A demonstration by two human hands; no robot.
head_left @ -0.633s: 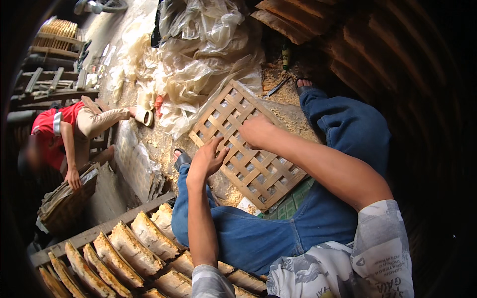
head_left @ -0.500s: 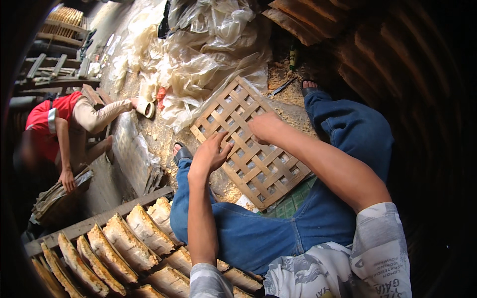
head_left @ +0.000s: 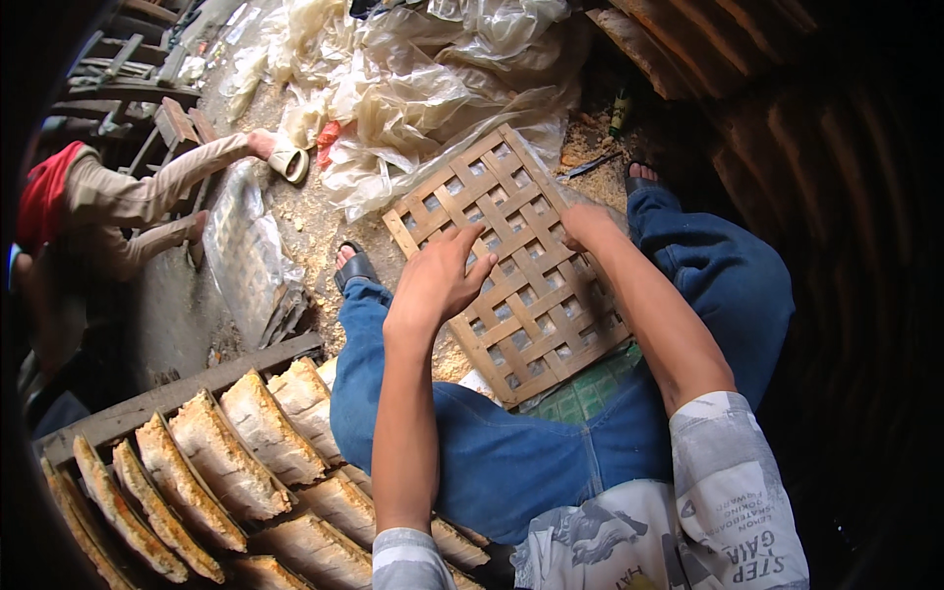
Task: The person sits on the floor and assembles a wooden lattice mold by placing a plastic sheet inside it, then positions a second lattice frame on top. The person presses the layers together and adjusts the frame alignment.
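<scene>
A woven wooden lattice panel (head_left: 519,258) of flat slats lies tilted across the space between my knees, over a green surface (head_left: 590,386). My left hand (head_left: 444,275) is over its left part, thumb and index finger spread apart, with nothing visible between them. At the panel's right edge is my right hand (head_left: 592,228), fingers curled in. Whatever those fingers hold, if anything, is hidden under the hand. Thin clear plastic sheeting (head_left: 551,177) shows along the panel's upper right edge.
Crumpled plastic sheeting (head_left: 423,98) heaps beyond the panel. A knife-like dark tool (head_left: 588,165) and a bottle (head_left: 619,114) lie near my right foot. Curved pale slabs (head_left: 231,452) stand in a rack at lower left. A person in beige trousers (head_left: 147,187) is at far left.
My right hand has shifted from over the panel toward its right edge. My left hand keeps its spread fingers. The person at left has moved, and their hand with the stacked sheets is out of sight.
</scene>
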